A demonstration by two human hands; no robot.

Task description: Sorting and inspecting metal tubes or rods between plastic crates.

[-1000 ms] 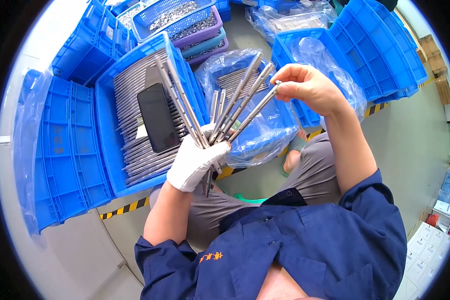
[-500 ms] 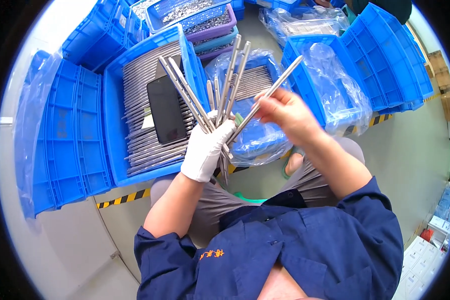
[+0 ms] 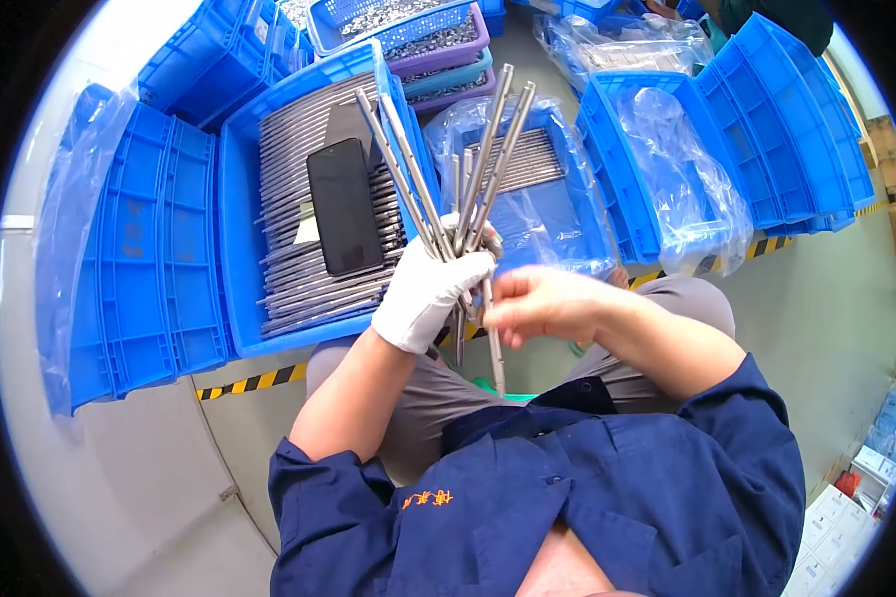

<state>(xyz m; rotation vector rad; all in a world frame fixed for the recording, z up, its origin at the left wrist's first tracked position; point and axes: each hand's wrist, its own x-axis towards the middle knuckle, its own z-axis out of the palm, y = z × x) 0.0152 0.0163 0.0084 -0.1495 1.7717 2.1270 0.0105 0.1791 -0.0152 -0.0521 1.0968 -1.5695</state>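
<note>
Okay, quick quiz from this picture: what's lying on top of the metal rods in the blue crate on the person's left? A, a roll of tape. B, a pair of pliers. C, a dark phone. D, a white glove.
C: a dark phone lies flat, screen up, on the rods stacked in the blue crate, just beyond the gloved left hand gripping a bundle of metal rods.

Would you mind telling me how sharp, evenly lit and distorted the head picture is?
Head view: even light, no hard shadows; glare on the plastic bag; blue crates bow toward the black rim; the bare right hand is slightly motion-blurred, while the gloved left hand and its metal rods are sharp.
</note>
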